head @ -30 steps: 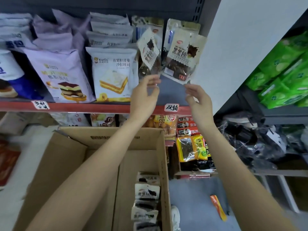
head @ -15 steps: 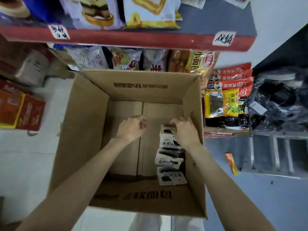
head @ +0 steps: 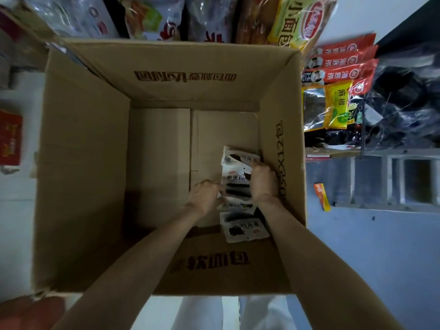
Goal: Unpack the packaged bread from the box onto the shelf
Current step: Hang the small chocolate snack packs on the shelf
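— Both hands are deep in the box (head: 83, 163): left hand (head: 204, 198) pinches one edge of a bread packet (head: 237, 184), right hand (head: 263, 182) curls over the other.

— Why two hands?

— Probably to lift several at once; it's dim, so I can't count. The packets lie in a row against the right wall, below the stocked shelf (head: 166, 17).

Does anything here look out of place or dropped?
Yes: one orange packet lies alone on the grey floor right of the cardboard box, away from the stocked goods, as if dropped. Nothing else looks odd.
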`<state>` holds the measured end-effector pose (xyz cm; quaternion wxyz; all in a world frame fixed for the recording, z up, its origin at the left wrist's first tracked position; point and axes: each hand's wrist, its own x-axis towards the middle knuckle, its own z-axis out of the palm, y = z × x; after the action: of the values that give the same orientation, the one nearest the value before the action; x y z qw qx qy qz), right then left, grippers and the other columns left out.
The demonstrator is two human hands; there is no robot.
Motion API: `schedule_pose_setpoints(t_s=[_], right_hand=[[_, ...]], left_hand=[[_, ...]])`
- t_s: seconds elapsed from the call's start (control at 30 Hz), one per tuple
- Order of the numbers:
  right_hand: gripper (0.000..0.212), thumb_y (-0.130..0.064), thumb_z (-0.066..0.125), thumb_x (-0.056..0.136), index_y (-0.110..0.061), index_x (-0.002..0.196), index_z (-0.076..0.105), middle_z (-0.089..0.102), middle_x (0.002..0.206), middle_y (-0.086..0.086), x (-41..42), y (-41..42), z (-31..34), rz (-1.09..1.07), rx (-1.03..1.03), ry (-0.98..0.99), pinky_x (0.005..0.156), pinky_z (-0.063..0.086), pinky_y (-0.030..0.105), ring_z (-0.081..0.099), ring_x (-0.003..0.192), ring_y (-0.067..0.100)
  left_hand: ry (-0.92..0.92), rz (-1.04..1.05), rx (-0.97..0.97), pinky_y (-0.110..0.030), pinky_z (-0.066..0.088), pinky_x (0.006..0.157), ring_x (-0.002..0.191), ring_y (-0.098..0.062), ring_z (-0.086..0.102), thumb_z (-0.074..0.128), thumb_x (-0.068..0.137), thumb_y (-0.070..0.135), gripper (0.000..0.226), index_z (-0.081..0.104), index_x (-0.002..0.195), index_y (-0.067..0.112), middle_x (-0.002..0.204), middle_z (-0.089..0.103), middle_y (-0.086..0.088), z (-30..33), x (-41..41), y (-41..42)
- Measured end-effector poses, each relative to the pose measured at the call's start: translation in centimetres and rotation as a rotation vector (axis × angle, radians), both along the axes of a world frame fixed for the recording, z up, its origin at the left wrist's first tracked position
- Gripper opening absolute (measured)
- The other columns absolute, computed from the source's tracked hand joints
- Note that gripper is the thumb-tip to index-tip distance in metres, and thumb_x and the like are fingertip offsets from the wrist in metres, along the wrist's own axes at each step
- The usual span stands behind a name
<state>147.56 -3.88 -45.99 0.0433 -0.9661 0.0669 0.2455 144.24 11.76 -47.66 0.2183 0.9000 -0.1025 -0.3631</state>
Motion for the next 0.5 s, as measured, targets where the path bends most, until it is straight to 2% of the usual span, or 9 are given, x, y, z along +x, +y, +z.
schedule_pose_setpoints(t_s=[0.1, 0.2, 0.27, 0.4, 0.5], right_hand=[[0.026, 0.001, 0.043, 0.095, -0.005, 0.101, 0.068, 0.070, 0.096, 0.014, 0.2, 0.3, -0.4, -0.100, 0.131, 0.039, 0.070, 0.052, 0.030, 0.068, 0.089, 0.026], [0.013, -0.010, 0.058, 0.091, -0.013, 0.096, 0.069, 0.069, 0.096, 0.008, 0.6, 1.6, -0.1, -0.204, 0.312, 0.037, 0.073, 0.050, 0.027, 0.065, 0.091, 0.023], [0.003, -0.019, 0.066, 0.086, -0.018, 0.087, 0.063, 0.066, 0.091, 0.003, 1.0, 2.5, 0.6, -0.209, 0.360, 0.033, 0.068, 0.045, 0.026, 0.060, 0.084, 0.019], [0.012, -0.021, 0.070, 0.083, -0.015, 0.082, 0.060, 0.063, 0.080, 0.005, 1.7, 3.5, 2.7, -0.159, 0.423, 0.006, 0.061, 0.035, 0.023, 0.055, 0.072, 0.018], [0.011, -0.017, 0.069, 0.084, -0.012, 0.080, 0.060, 0.066, 0.081, 0.006, 2.4, 2.7, 6.2, -0.102, 0.474, -0.162, 0.055, 0.034, 0.020, 0.055, 0.066, 0.017]], left_hand=[[-0.034, 0.071, -0.002, -0.024, 0.041, 0.076, 0.088, -0.014, 0.060, 0.052, 0.096, 0.030, 0.018, 0.059, 0.109, 0.022, 0.106, 0.067, -0.001, 0.3, 0.2, 1.3], [-0.078, 0.081, 0.061, -0.027, 0.039, 0.070, 0.093, -0.019, 0.063, 0.045, 0.098, 0.033, 0.019, 0.053, 0.110, 0.020, 0.102, 0.067, 0.000, 0.5, 0.0, 3.6], [-0.084, 0.125, 0.086, -0.027, 0.041, 0.067, 0.089, -0.017, 0.063, 0.046, 0.097, 0.037, 0.018, 0.053, 0.104, 0.022, 0.098, 0.067, 0.003, 0.6, -0.2, 5.2], [-0.114, 0.191, 0.138, -0.029, 0.046, 0.066, 0.084, -0.018, 0.064, 0.051, 0.094, 0.040, 0.014, 0.054, 0.099, 0.027, 0.096, 0.068, 0.004, 1.6, -0.4, 7.9], [-0.196, 0.201, 0.130, -0.028, 0.042, 0.062, 0.075, -0.014, 0.060, 0.048, 0.096, 0.035, 0.013, 0.056, 0.101, 0.025, 0.092, 0.068, 0.002, 4.0, -0.5, 8.9]])
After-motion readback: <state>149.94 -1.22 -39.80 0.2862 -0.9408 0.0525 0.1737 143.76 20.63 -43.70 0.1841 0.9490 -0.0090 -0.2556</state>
